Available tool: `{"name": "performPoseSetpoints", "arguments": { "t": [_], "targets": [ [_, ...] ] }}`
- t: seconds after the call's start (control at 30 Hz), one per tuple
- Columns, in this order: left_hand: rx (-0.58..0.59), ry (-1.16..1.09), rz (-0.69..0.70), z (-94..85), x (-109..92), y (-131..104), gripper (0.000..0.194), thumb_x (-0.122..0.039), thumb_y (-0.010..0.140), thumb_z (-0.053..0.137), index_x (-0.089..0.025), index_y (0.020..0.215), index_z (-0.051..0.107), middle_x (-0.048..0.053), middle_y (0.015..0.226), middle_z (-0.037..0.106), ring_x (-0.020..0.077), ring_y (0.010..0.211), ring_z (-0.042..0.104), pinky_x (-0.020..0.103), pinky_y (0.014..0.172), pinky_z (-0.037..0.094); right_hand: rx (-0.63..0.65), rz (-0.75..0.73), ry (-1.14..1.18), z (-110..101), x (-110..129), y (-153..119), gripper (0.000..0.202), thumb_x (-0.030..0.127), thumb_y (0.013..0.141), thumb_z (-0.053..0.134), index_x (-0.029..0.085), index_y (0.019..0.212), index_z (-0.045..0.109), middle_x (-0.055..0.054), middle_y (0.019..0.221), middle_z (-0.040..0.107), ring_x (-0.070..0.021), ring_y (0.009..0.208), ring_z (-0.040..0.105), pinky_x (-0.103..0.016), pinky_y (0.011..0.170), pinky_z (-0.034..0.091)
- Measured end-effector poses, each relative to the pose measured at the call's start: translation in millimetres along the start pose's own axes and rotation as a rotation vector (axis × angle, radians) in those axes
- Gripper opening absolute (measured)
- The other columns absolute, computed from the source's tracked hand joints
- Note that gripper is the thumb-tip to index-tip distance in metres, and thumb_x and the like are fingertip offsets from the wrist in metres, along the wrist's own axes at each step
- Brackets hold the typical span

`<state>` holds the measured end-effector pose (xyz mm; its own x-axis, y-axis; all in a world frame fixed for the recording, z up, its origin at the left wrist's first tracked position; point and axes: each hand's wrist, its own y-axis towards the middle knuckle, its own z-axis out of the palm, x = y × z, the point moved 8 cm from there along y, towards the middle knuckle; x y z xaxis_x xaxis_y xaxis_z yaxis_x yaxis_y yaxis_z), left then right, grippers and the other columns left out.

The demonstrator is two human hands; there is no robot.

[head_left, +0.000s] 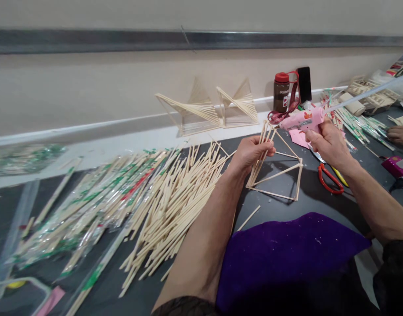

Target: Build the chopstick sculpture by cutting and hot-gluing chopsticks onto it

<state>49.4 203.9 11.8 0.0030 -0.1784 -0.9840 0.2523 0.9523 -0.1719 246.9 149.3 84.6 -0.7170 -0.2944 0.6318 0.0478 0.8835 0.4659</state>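
My left hand (256, 151) grips several thin sticks on the left side of a wooden stick frame (276, 194), whose base rests on the dark table. My right hand (329, 142) is wrapped round a pink glue gun (303, 118). The gun's nozzle points left, close to the top ends of the held sticks; whether it touches them is too small to tell. Left of my left arm lies a big loose pile of wooden sticks (175, 210). A single short stick (249, 218) lies in front of the frame.
Wrapped chopsticks (99, 197) cover the left. Two finished-looking stick structures (196, 112) (239, 105) stand by the wall. A red-capped bottle (281, 94), a phone (304, 83) and red-handled scissors (329, 179) are near my right hand. Another person's hand (399, 134) is at the far right.
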Motion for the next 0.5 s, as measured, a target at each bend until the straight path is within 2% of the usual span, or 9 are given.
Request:
{"name": "performPoseSetpoints", "arguments": {
  "t": [0.5],
  "targets": [
    [0.034,-0.021,0.020,-0.4,5.2,6.2,0.010,-0.020,0.069,0.071,-0.014,0.068,0.064,0.002,0.060,0.068,0.0118,0.056,0.062,0.026,0.065,0.048,-0.010,-0.013,-0.057,-2.1,1.4,-3.6,0.026,0.046,0.086,0.054,0.021,0.087,0.057,-0.003,0.066,0.059,-0.0202,0.063,0.057,-0.035,0.063,0.044]
  ]
}}
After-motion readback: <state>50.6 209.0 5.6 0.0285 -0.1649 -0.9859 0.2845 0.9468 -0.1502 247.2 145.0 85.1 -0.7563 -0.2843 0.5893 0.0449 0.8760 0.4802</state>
